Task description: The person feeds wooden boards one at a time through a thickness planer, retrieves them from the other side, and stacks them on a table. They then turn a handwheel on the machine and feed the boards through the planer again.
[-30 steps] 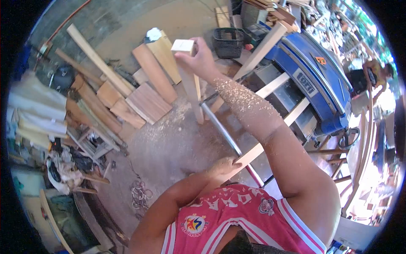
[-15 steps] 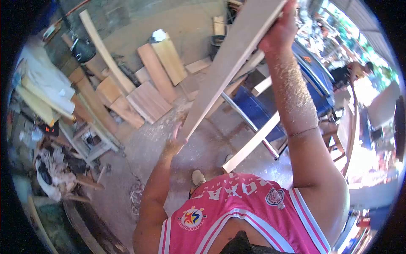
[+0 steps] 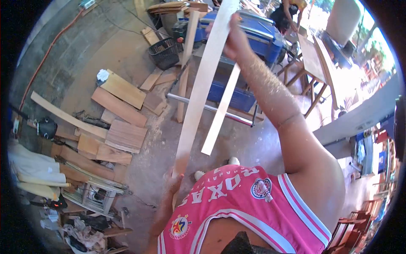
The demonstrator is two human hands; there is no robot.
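Step in hand, as judged from the pose: two-handed support and handling of a long board (image 3: 203, 89), held up off the floor (image 3: 249, 148) and slanting from the top of the view down towards the torso. At the far part, right hand (image 3: 235, 40) closed round the edge, with fingertips just visible past the opposite side; grip about as wide as the board. At the near part, left hand (image 3: 172, 184) against the board by the lower end, partly hidden beneath; exact closure of the fingers there impossible to tell, though apparently enough to steady the wood.

Beside the board, to its right, and apart from both hands: a shorter strip (image 3: 221, 112), lying across a metal rail (image 3: 175, 98) in front of the blue machine (image 3: 258, 42). On the right forearm, a coating of shavings (image 3: 270, 80). To the left, on the floor: loose planks (image 3: 122, 106), with a basket (image 3: 165, 55) farther off. Beyond the machine, bent forward: a co-worker (image 3: 280, 17), well apart from the board.

Called for in any further move, by judgement: both ends under control, near end kept away from the torso, far end swung wide of strip and machine, and grip firm enough against twisting.
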